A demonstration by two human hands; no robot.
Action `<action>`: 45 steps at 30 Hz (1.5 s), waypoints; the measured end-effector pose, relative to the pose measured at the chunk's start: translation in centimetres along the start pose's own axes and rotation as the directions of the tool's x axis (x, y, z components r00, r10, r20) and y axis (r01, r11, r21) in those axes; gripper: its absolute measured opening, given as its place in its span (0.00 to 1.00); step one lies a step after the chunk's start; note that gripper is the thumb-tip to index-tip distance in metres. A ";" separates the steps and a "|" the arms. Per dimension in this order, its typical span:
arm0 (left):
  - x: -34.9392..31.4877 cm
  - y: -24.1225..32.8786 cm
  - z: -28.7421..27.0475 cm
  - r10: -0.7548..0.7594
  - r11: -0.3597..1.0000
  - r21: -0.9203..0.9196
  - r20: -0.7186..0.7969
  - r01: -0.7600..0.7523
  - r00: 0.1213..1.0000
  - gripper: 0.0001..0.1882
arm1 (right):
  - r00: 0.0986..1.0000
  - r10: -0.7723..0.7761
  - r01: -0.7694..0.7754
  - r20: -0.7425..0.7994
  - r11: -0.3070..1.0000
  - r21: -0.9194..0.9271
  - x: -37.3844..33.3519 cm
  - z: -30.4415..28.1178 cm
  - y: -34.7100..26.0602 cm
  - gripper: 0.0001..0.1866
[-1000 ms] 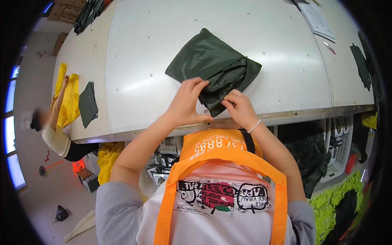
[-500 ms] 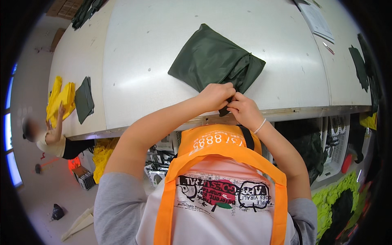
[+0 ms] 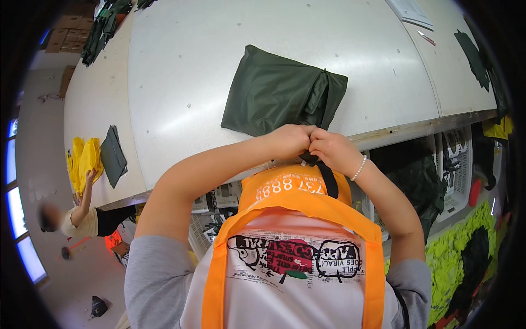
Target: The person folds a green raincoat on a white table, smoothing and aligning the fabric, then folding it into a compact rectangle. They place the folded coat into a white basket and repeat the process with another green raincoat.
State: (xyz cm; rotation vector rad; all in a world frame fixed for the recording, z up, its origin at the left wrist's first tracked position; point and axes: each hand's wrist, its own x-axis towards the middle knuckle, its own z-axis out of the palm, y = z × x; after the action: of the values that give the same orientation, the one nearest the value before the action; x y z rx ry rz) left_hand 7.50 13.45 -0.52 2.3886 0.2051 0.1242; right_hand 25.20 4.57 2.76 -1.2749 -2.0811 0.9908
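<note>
A dark green fabric pouch (image 3: 268, 93), plump and roughly square, lies slanted on the pale table near its front edge. Toward its right side a folded flap or opening (image 3: 316, 100) runs down to the near corner. At that corner my left hand (image 3: 291, 140) is closed, fingertips pinching the gathered cloth. My right hand (image 3: 333, 149), wearing a beaded bracelet, pinches the same spot from the right, touching the left. A short dark end of cloth hangs below the fingers, over the table edge. The exact bit pinched is hidden by my fingers.
Dark green folded cloth (image 3: 113, 156) and yellow fabric (image 3: 85, 159) lie at left, where another person's hand holds the yellow. Papers (image 3: 411, 12), a small red-handled tool (image 3: 426, 38) and green strips (image 3: 472, 59) are at right. Under the table stand white baskets (image 3: 457, 170).
The view has turned slightly. The pouch has shifted a little toward me, and its flap looks straighter and less bunched. Both hands keep pinching the near corner, slightly closer to me.
</note>
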 end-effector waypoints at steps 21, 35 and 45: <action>6.9 0.4 -0.3 -0.466 0.803 0.341 -0.150 0.488 0.872 0.59 | 0.684 0.599 -0.702 -0.417 0.696 -0.153 -1.4 -0.1 1.2 0.18; 4.2 0.2 -2.7 -0.291 0.864 0.231 -0.495 0.447 0.819 0.31 | 0.770 0.368 -0.565 -0.522 0.772 -0.289 2.5 -2.2 2.3 0.21; 4.2 -5.3 -1.6 -0.503 0.746 0.313 -0.313 0.588 0.805 0.29 | 0.953 0.152 -0.284 -0.262 0.752 -0.595 9.7 -0.6 4.2 0.08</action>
State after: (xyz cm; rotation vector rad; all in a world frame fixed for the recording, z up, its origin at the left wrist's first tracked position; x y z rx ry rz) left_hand 10.81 19.10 -2.85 2.5948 1.1292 0.0561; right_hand 23.60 14.74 0.20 -1.8947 -2.2119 0.1987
